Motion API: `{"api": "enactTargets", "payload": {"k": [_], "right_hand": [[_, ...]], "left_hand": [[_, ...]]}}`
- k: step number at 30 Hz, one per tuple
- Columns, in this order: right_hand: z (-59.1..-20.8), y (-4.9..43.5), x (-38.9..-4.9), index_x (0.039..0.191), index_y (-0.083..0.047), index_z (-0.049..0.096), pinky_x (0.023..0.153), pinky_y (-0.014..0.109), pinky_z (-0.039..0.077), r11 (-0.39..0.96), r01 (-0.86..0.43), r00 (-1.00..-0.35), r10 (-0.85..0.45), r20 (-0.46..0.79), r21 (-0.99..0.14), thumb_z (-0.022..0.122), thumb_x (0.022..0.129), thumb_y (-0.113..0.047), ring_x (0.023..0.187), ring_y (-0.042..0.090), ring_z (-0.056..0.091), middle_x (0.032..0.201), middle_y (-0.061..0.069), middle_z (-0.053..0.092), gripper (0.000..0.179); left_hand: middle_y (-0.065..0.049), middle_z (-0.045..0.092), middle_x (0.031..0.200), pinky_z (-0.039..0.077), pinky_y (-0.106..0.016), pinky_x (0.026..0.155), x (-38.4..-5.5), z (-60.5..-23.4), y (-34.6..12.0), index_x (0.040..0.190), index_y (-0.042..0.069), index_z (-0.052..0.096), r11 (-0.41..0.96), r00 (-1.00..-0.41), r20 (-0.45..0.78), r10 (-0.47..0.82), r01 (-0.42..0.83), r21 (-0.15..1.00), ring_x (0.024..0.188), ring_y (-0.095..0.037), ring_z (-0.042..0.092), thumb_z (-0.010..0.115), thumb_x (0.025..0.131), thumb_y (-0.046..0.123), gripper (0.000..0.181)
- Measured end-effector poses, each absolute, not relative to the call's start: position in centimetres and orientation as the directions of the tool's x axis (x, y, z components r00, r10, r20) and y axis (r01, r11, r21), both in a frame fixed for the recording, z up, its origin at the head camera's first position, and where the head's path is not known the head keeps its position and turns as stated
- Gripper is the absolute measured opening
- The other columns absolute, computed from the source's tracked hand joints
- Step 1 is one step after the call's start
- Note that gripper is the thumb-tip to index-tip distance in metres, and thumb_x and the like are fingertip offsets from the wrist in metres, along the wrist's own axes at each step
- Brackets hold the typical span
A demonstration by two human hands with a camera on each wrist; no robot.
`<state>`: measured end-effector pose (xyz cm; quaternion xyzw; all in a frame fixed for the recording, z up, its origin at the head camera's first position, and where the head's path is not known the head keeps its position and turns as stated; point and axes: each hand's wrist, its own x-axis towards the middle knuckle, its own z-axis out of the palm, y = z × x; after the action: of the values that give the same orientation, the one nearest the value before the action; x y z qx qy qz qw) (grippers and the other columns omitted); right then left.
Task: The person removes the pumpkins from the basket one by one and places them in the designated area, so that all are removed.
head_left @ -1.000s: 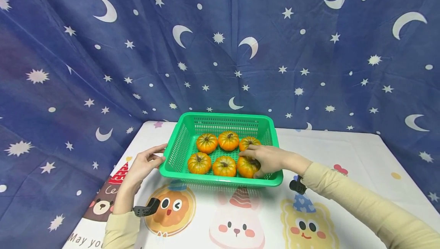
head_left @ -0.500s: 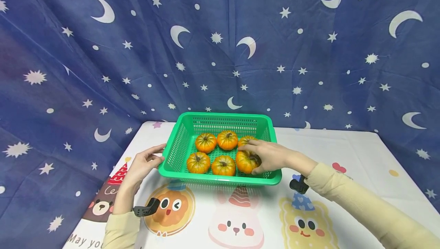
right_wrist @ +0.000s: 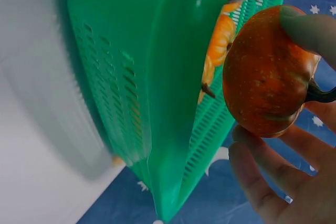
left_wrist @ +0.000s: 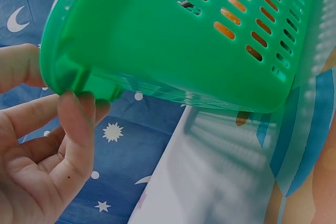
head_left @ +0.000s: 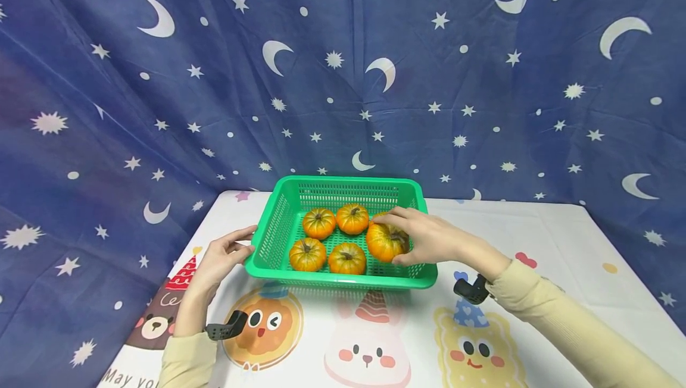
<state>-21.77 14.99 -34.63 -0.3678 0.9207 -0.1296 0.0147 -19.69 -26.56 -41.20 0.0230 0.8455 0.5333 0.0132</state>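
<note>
A green plastic basket (head_left: 343, 279) with slotted sides sits on the table. My left hand (head_left: 217, 266) pinches its left rim between thumb and fingers, as the left wrist view also shows. With thumb and fingers spread around it, my right hand (head_left: 436, 238) holds a small orange pumpkin (head_left: 384, 244) above the basket's right side. In the right wrist view this pumpkin (right_wrist: 268, 72) is at rim height, its stem toward the palm. Several more pumpkins lie in the basket, such as the front middle pumpkin (head_left: 347, 259). One at the back right is mostly hidden behind the held one.
A white tablecloth (head_left: 514, 239) with cartoon prints covers the table. Behind and to the left hangs a blue curtain (head_left: 321, 102) with moons and stars. A black wrist camera (head_left: 227, 327) is on the left wrist, another black wrist camera (head_left: 471, 288) on the right.
My right hand has taken hold of the front right pumpkin and raised it off the basket floor. The left hand stays at the rim.
</note>
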Motion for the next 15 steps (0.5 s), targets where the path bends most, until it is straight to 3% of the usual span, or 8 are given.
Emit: {"api": "enactTargets", "payload": {"k": [9,15], "right_hand": [[-34.1,16.9,-21.5,0.142,-0.023,0.046,0.08,0.038,0.052,0.718,-0.639,-0.765,-0.632,0.125,-0.275,0.081,0.073,-0.033,0.103,0.019,0.056,0.131,0.001,0.054,0.078],[-34.2,18.7,-21.3,0.142,-0.024,0.047,0.084,0.043,0.052,0.743,-0.623,-0.782,-0.601,0.164,-0.247,0.081,0.073,-0.034,0.109,0.024,0.056,0.13,0.005,0.055,0.078]], "left_hand": [[-0.019,0.058,0.127,0.049,-0.023,0.075,-19.7,-41.5,-26.7,0.137,0.008,0.052,0.451,-0.999,-0.002,0.042,0.017,0.892,0.082,-0.002,0.061,0.059,0.09,0.011,0.048],[-0.019,0.058,0.126,0.049,-0.022,0.075,-19.8,-41.4,-26.7,0.137,0.007,0.052,0.455,-0.999,-0.008,0.044,0.013,0.89,0.081,-0.002,0.06,0.059,0.09,0.011,0.048]]}}
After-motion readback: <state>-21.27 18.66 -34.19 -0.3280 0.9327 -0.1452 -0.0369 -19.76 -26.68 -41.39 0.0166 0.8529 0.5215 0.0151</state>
